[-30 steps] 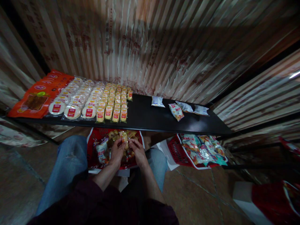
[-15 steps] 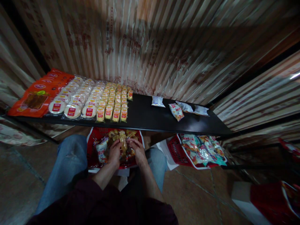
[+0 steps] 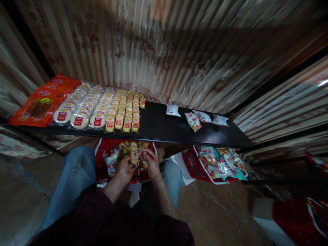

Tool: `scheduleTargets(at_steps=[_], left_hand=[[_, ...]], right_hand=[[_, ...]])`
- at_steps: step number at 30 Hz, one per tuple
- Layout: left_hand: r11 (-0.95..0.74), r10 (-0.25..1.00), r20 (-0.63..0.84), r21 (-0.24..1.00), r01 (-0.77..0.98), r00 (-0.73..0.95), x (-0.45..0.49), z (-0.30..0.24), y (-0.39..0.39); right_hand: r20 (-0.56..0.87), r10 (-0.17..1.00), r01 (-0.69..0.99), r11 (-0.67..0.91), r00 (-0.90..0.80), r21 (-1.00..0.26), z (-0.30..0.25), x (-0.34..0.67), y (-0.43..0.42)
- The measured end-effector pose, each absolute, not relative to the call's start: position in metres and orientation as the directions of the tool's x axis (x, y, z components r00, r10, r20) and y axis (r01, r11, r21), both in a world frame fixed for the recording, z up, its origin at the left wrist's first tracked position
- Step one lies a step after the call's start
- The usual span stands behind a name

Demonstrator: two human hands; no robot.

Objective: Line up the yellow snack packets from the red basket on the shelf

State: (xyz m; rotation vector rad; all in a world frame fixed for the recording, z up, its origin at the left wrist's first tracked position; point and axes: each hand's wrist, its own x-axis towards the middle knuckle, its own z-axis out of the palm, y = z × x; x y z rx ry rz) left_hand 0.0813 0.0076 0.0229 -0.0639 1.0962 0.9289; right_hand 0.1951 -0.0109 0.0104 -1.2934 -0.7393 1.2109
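Observation:
My left hand and my right hand are together over a red basket that sits between my knees. Both are closed on a stack of small yellow snack packets, held upright above the basket. The basket holds more wrapped snacks, among them a white and red bag. Just beyond it runs a black shelf with rows of the same yellow packets laid flat at its left half.
Round white cakes in clear wrap and orange packs fill the shelf's left end; a few small bags lie right of centre. A second red basket of bags stands on the floor to the right. A striped curtain hangs behind.
The packets in my hands have been gathered into an upright stack and lifted slightly. My hands stayed over the basket.

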Motion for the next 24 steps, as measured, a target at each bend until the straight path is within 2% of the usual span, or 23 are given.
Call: scheduleTargets(at_steps=[3, 10, 16, 20, 24], left_hand=[[0.660, 0.586, -0.779, 0.300, -0.689, 0.222, 0.0796, 0.0237, 0.0082], [0.641, 0.551, -0.797, 0.214, -0.737, 0.248, 0.0779, 0.0158, 0.0083], [0.647, 0.546, -0.809, 0.243, -0.723, 0.217, 0.0773, 0.0165, 0.0083], [0.635, 0.593, -0.785, 0.320, -0.703, 0.178, 0.0768, 0.0165, 0.0077], [0.656, 0.590, -0.787, 0.334, -0.677, 0.183, 0.0769, 0.0148, 0.0068]], right_hand=[[-0.202, 0.949, -0.231, -0.146, 0.243, -0.962, 0.0113, 0.1947, -0.0116], [-0.189, 0.960, -0.258, -0.133, 0.205, -0.957, 0.0117, 0.1945, -0.0125], [-0.175, 0.960, -0.160, -0.141, 0.220, -0.977, 0.0131, 0.1932, -0.0121], [-0.120, 0.968, -0.005, -0.122, 0.222, -0.993, 0.0105, 0.1918, -0.0105], [-0.097, 0.971, 0.118, -0.125, 0.217, -0.985, 0.0067, 0.1914, -0.0102]])
